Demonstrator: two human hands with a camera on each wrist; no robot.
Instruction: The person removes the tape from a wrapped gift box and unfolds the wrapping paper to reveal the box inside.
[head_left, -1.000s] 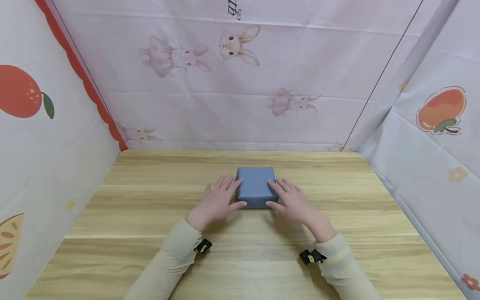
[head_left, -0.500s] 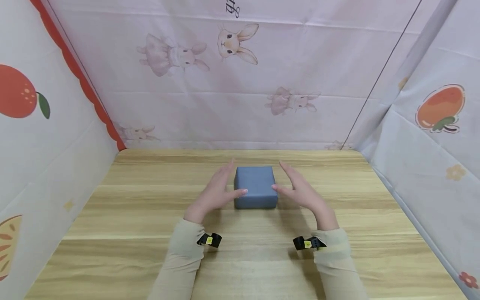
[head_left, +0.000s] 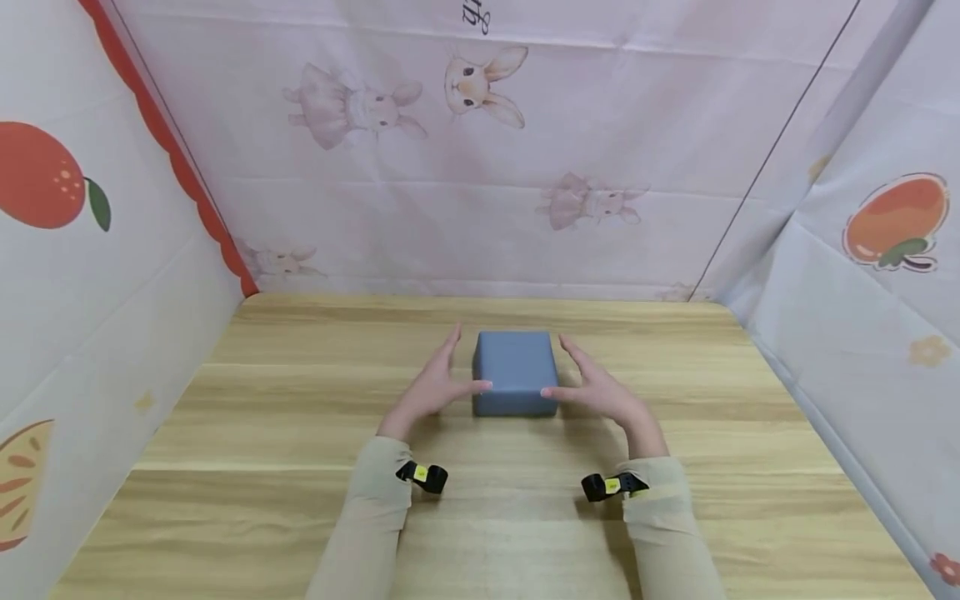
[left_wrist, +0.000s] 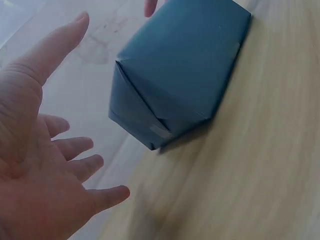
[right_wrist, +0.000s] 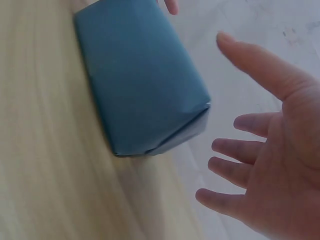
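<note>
A blue paper-wrapped box (head_left: 516, 362) sits on the wooden table, toward its far edge. Folded paper flaps show on its end in the left wrist view, where the wrapped box (left_wrist: 175, 65) stands apart from the fingers. My left hand (head_left: 433, 385) is held at its left side, thumb and fingers spread. Opposite, my right hand (head_left: 600, 390) is spread in the same way at the right side. In the right wrist view a gap separates the right hand (right_wrist: 280, 150) from the box. Neither hand grips anything.
The wooden table (head_left: 300, 500) has a pale pink cloth (head_left: 480, 242) with rabbit prints behind it. White fruit-print cloths hang at the left (head_left: 150, 333) and right (head_left: 847, 333). Small black devices with yellow labels sit on both wrists.
Both hands have come off the box, where their fingers rested on its top and sides, and now stand spread beside it. The box stays in about the same place.
</note>
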